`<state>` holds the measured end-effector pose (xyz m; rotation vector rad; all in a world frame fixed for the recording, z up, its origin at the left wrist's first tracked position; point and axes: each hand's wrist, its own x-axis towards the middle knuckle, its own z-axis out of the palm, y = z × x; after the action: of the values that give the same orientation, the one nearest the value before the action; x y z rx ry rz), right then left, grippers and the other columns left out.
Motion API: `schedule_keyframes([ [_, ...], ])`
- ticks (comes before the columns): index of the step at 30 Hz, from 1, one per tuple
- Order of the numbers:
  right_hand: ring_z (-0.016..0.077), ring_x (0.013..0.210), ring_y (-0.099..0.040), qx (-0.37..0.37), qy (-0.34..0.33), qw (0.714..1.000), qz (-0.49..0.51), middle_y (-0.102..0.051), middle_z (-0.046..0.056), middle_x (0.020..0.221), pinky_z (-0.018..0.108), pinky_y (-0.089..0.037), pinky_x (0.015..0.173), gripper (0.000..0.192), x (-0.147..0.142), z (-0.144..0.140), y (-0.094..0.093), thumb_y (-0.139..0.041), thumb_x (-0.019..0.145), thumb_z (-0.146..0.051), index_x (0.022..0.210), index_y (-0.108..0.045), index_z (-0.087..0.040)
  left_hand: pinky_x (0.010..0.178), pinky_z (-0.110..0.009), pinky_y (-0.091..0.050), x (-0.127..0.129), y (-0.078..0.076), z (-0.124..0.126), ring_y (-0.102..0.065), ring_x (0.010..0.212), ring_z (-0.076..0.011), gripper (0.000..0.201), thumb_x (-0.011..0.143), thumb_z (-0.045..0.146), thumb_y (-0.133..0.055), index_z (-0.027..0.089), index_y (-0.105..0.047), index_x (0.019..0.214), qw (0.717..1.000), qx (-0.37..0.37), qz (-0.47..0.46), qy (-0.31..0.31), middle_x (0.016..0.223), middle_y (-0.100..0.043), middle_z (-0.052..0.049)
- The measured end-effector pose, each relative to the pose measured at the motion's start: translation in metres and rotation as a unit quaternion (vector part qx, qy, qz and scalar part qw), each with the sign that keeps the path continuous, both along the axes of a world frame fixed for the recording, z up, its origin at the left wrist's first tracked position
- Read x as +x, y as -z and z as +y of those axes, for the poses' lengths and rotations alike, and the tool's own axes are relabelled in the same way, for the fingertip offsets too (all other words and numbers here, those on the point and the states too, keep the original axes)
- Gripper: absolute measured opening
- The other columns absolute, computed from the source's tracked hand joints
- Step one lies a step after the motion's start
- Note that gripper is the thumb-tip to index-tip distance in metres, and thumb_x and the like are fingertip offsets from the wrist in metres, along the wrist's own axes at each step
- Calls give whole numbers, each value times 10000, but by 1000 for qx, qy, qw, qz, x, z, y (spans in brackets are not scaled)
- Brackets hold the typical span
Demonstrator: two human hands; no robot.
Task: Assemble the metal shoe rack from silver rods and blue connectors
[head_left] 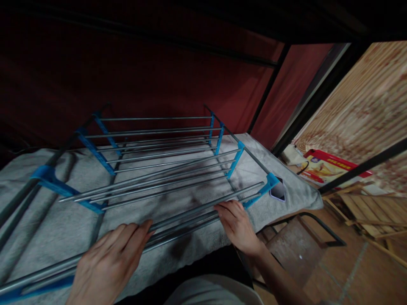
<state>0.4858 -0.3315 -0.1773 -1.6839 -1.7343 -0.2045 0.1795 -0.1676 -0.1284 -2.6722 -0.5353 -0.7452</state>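
Note:
A rack (165,157) of grey metal tubes and blue plastic brackets lies across a grey blanket. My left hand (110,258) is wrapped over the loose-looking metal tube (190,210) nearest me, its fingertips hidden beneath. Farther right along the same tube, my right hand (237,226) has its fingers curled at the tube. That tube's right end stands free above the near right blue bracket (270,182). Other rods run just below it, between my hands. A further tube slants across the second row, its left end overhanging the blue bracket (73,192) there.
The grey blanket (295,195) covers the surface, with a phone (277,189) at the right. A dark metal frame and red panel (143,76) stand behind. Right of me are a chair (295,250), a wooden slatted item (375,212) and a red-yellow box (330,167).

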Motion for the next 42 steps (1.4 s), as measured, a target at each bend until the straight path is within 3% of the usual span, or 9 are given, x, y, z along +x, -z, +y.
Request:
schedule_keyframes([
  [8, 250, 1115, -675, -14, -16, 1000, -21, -730, 70, 1185, 463, -573, 970, 334, 9, -7, -12, -502, 1051, -198, 1341, -646, -280, 700, -326, -475, 12, -8, -11, -642, 720, -175, 226, 1021, 241, -531, 202, -672, 1193, 1000, 1, -6, -16, 830, -688, -20],
  [12, 223, 1070, -722, 19, -80, 997, 1, -744, 54, 1189, 365, -621, 873, 387, 20, -15, -40, -506, 1032, -157, 1363, -644, -302, 898, -357, -488, 7, -26, -20, -683, 927, -199, 283, 1039, 287, -531, 204, -644, 1285, 1000, -16, -5, -26, 1038, -744, -55],
  [15, 233, 1000, -749, 55, -112, 992, -13, -763, 43, 1131, 347, -638, 784, 457, 38, -8, -72, -578, 991, -144, 1385, -643, -365, 937, -373, -477, -17, -48, -17, -677, 995, -213, 306, 1034, 326, -556, 210, -632, 1307, 998, -15, -9, -58, 1122, -741, -61],
  [20, 260, 1083, -725, 8, -150, 989, -12, -730, 59, 1203, 393, -637, 891, 283, 63, 52, -121, -565, 1037, -316, 1280, -707, -347, 970, -388, -502, -82, -88, 11, -674, 1082, -242, 345, 1031, 436, -536, 206, -674, 1249, 975, -60, -87, -196, 1186, -714, -71],
  [25, 238, 1096, -706, -85, -219, 972, -18, -713, 73, 1201, 379, -604, 937, 302, 54, 148, -126, -493, 1063, -398, 1231, -712, -277, 895, -337, -581, -127, -110, 72, -704, 1048, -234, 495, 974, 591, -572, 179, -700, 1218, 888, -294, -223, -274, 1167, -761, -57],
  [30, 214, 1066, -704, -147, -283, 945, -70, -712, 62, 1209, 368, -581, 948, 292, 8, 220, -96, -508, 1032, -299, 1253, -695, -259, 917, -356, -608, -127, -95, 138, -716, 1085, -232, 610, 1003, 559, -557, 39, -605, 1318, 795, -492, -266, -236, 1249, -743, -158],
  [36, 232, 1019, -721, -196, -337, 912, -127, -750, 85, 1166, 362, -586, 906, 270, -37, 256, -78, -581, 996, -271, 1219, -722, -213, 896, -313, -614, -106, -59, 184, -745, 948, -175, 492, 1035, 479, -521, 67, -623, 1285, 687, -637, -310, -162, 1121, -785, -103],
  [40, 219, 1050, -727, -235, -329, 912, -64, -753, 48, 1212, 351, -584, 928, 319, -18, 286, -97, -475, 1063, -340, 1231, -732, -254, 886, -318, -611, -99, -32, 207, -755, 915, -195, 471, 1019, 451, -541, 29, -650, 1197, 692, -647, -268, -175, 986, -799, -112],
  [42, 223, 1024, -736, -253, -293, 921, -48, -775, 22, 1152, 347, -590, 914, 284, 7, 303, -110, -511, 1043, -337, 1139, -771, -278, 896, -343, -610, -97, -19, 215, -757, 956, -223, 551, 1034, 491, -490, -8, -633, 1218, 731, -618, -228, -179, 998, -797, -132],
])
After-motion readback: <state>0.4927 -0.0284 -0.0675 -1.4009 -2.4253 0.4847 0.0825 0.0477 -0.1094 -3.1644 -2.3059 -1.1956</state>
